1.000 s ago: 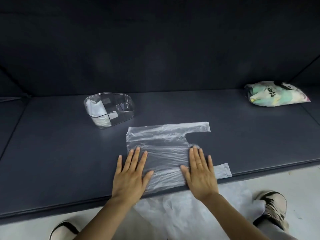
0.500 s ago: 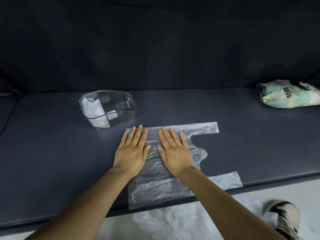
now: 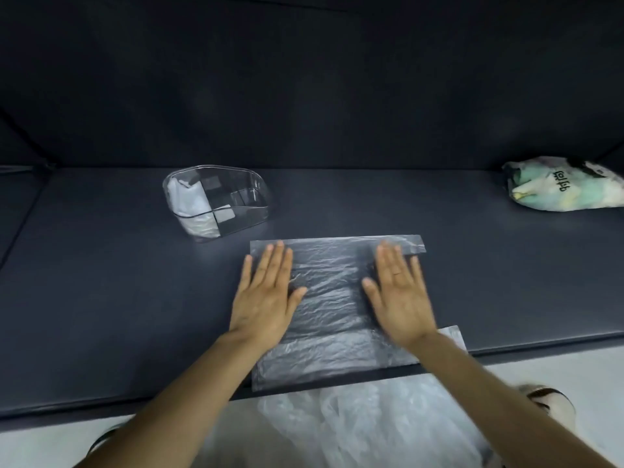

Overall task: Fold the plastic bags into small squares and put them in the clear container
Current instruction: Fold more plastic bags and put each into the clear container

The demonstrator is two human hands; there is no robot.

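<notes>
A clear plastic bag (image 3: 329, 298) lies spread flat on the dark surface, its near edge reaching the front rim. My left hand (image 3: 265, 297) presses flat on the bag's left side, fingers straight. My right hand (image 3: 398, 295) presses flat on its right side, fingers straight, hiding part of the handles. The clear container (image 3: 216, 202) stands behind and to the left of the bag, with folded white bags inside.
A printed green and white bag (image 3: 560, 189) lies at the far right of the dark surface (image 3: 101, 282). More crumpled clear plastic (image 3: 354, 423) lies below the front edge near my shoes. A dark wall rises behind.
My hands, side by side at the bag's far middle half a second ago, have slid apart to its left and right sides, smoothing it flatter.
</notes>
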